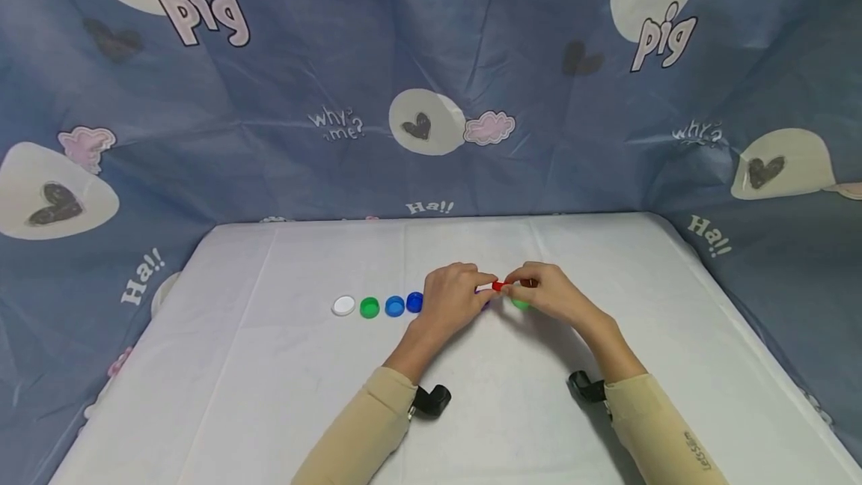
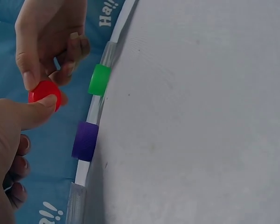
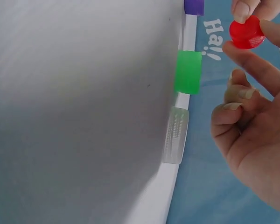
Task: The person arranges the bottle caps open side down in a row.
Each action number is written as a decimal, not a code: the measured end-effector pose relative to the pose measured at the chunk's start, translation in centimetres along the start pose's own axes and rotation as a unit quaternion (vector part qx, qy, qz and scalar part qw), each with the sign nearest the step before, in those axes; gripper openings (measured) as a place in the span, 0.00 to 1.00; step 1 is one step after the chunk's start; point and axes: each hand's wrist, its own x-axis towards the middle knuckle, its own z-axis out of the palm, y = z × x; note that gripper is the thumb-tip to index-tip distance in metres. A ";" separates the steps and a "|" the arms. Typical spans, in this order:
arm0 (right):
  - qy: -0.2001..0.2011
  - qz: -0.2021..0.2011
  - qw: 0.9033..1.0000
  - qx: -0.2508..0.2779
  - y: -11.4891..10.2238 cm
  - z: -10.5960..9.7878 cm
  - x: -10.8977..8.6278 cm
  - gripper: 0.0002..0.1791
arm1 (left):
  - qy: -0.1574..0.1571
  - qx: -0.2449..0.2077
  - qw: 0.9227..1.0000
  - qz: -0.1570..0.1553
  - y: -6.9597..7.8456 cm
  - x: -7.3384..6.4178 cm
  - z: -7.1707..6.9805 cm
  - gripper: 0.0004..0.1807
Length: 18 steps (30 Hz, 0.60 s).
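Observation:
A red bottle cap (image 1: 497, 286) is held above the table between both hands. My left hand (image 1: 455, 292) pinches it, with the thumb on its face in the left wrist view (image 2: 45, 93). From the other side my right hand (image 1: 548, 292) pinches the same cap by thumb and forefinger, its other fingers loosely curled in the right wrist view. Below the hands stand a purple cap (image 2: 85, 141) and a light green cap (image 3: 188, 72). The purple one is mostly hidden by my left hand in the head view. A clear ridged cap (image 3: 176, 135) stands beyond the light green one.
Left of my left hand, a white or clear cap (image 1: 343, 305), a green cap (image 1: 369, 307), a light blue cap (image 1: 394, 306) and a dark blue cap (image 1: 414, 302) form a row on the white-covered table (image 1: 283, 395). A printed blue cloth (image 1: 539, 171) hangs behind.

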 end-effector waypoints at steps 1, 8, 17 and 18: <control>0.003 -0.003 1.000 -0.003 0.1 0.0 -0.1 0.10 | -0.003 -0.008 1.000 -0.006 0.0 0.0 0.0 0.14; 0.056 -0.028 0.998 -0.018 -0.1 -0.2 -0.3 0.09 | -0.015 -0.073 0.995 -0.058 -0.1 0.4 -0.4 0.17; 0.063 -0.030 0.997 -0.046 -1.0 -0.2 0.2 0.08 | -0.056 -0.112 0.986 -0.111 -0.4 0.2 -0.4 0.18; 0.062 -0.027 0.997 -0.047 -1.1 -0.1 0.2 0.09 | -0.059 -0.115 0.985 -0.114 -0.4 0.1 -0.3 0.18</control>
